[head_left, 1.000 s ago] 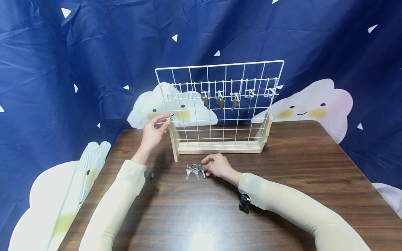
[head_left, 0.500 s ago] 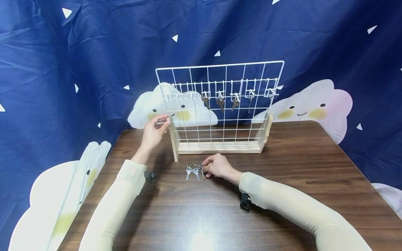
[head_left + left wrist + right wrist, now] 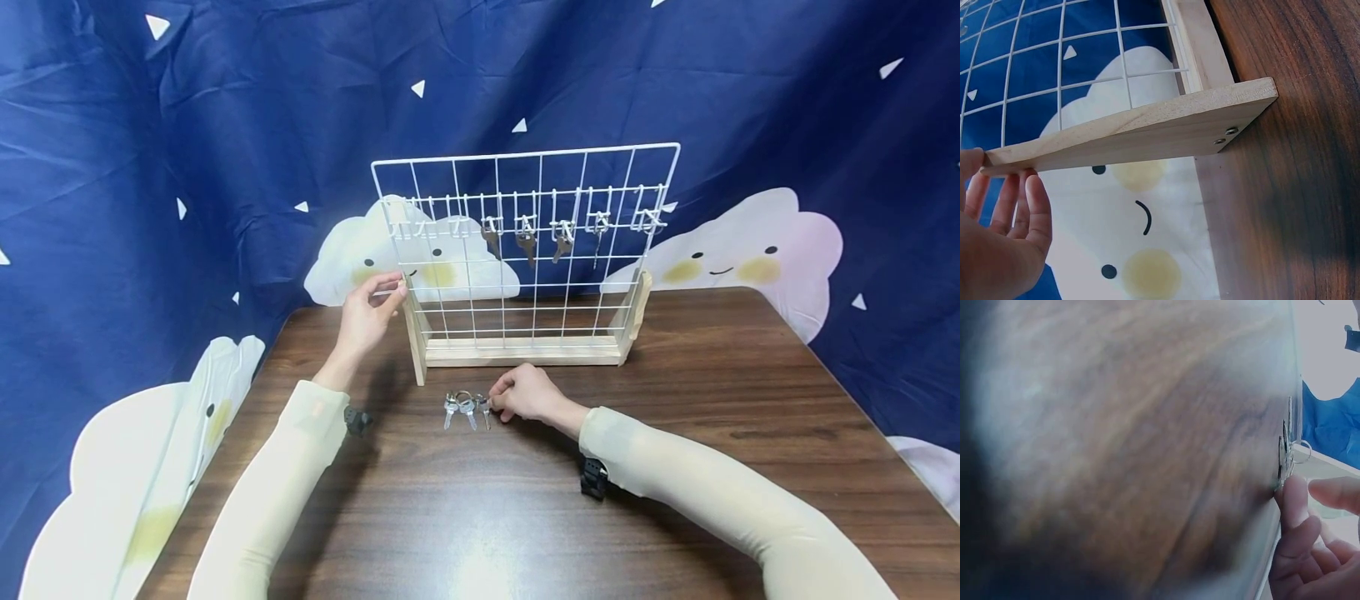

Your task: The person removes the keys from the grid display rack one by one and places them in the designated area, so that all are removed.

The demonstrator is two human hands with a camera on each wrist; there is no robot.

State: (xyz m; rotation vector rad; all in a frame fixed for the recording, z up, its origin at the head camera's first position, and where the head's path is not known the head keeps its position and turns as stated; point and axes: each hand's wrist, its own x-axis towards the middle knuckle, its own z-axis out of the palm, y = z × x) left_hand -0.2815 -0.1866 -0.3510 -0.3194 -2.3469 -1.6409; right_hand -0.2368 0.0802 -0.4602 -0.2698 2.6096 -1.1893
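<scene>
My left hand (image 3: 366, 318) pinches the upper end of the wooden side support (image 3: 1129, 134) of a white wire grid rack, thumb on one face and fingertips on the other. In front of the rack, several silver keys (image 3: 468, 408) with rings lie in a row on the table. My right hand (image 3: 531, 393) is beside the rightmost key (image 3: 486, 415), fingertips right at its head. In the right wrist view a small gap shows between two fingertips near the keys (image 3: 1285, 447), which are seen edge-on.
White hooks (image 3: 457, 225) line the wire grid (image 3: 517, 287). Several keys (image 3: 527, 243) hang from its middle and right hooks. A wooden base bar (image 3: 521, 358) runs along the rack's foot on the brown table (image 3: 712, 400). Behind is a blue cloth (image 3: 262, 125) with clouds.
My right hand has shifted slightly right, off the rightmost key's head. That key has turned from tilted, through edge-on, to lying nearly straight. The left hand keeps its place.
</scene>
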